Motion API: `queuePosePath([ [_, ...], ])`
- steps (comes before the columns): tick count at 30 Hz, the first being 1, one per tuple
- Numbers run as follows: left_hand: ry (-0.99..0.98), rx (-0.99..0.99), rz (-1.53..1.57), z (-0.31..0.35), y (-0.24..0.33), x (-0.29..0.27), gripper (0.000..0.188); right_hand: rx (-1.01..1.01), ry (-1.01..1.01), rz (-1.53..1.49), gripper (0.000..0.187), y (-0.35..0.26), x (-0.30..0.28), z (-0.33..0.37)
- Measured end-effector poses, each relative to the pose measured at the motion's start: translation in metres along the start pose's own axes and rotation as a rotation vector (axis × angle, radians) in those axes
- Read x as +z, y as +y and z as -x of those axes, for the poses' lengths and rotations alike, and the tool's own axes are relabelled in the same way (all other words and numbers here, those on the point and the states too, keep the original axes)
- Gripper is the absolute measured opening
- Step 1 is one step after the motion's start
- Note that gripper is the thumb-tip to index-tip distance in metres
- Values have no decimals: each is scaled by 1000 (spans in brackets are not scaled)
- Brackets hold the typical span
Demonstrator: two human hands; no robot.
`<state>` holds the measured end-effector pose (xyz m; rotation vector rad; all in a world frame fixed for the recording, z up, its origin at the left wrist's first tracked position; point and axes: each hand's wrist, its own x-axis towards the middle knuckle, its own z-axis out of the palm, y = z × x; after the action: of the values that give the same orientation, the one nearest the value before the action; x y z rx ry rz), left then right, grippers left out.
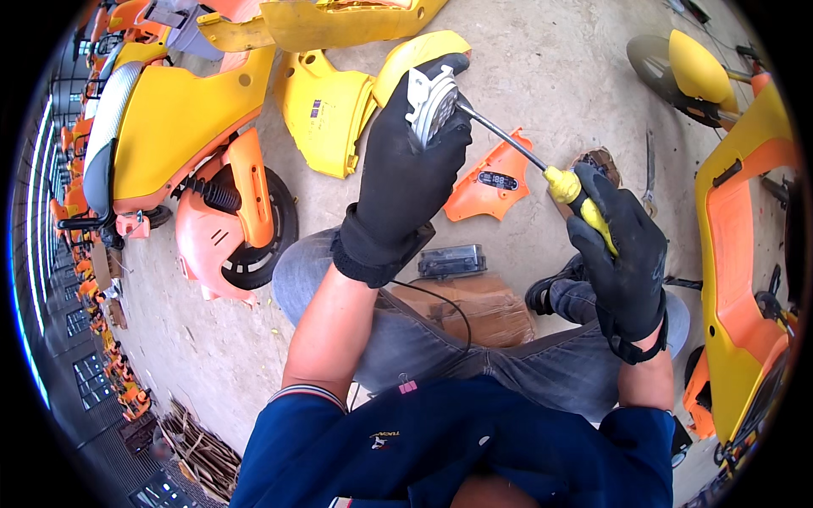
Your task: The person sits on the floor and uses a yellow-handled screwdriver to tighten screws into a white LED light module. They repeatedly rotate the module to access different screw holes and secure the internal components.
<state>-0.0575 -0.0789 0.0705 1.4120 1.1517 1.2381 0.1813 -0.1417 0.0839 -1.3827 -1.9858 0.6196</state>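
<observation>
My left hand (406, 157), in a black glove, is closed around a round whitish-grey slotted part (434, 103) with a bracket-like edge, perhaps a horn or speaker. In my right hand (622, 245), also gloved in black, is a screwdriver (561, 181) with a yellow and black handle. Its long metal shaft points up and left, and the tip meets the right side of the grey part. Whether the tip sits in a screw is hidden from me. Below the shaft, an orange panel with a small display (498, 180) lies on the floor.
A yellow and orange scooter (182, 127) stands at the left, another (728, 279) at the right. Yellow body panels (326, 110) lie at the far side. Between my legs are a cardboard box (474, 309) and a dark clear-lidded case (452, 261). A wrench (649, 182) lies right.
</observation>
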Motion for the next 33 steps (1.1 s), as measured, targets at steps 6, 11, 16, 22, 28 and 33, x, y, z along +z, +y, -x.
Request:
queuePosePath([
  [6,-45,6,-108,3,2,-3,43,-52,10,107,43,-3,-2,4],
  [11,-78,30,-134,7,4,-4,39,-76,3,18,36,0,1,8],
  [16,-153,77,-231,9,-6,-9,38,769,-504,-986,27,15,-21,-5],
  [22,-129,-45,-169,8,0,-13,37,501,-282,-670,33,7,-7,-2],
  [28,-64,-104,-71,7,2,-13,37,-94,20,153,41,1,11,2],
  [33,-63,-125,-38,9,-1,-14,38,-162,59,261,35,-1,12,5],
])
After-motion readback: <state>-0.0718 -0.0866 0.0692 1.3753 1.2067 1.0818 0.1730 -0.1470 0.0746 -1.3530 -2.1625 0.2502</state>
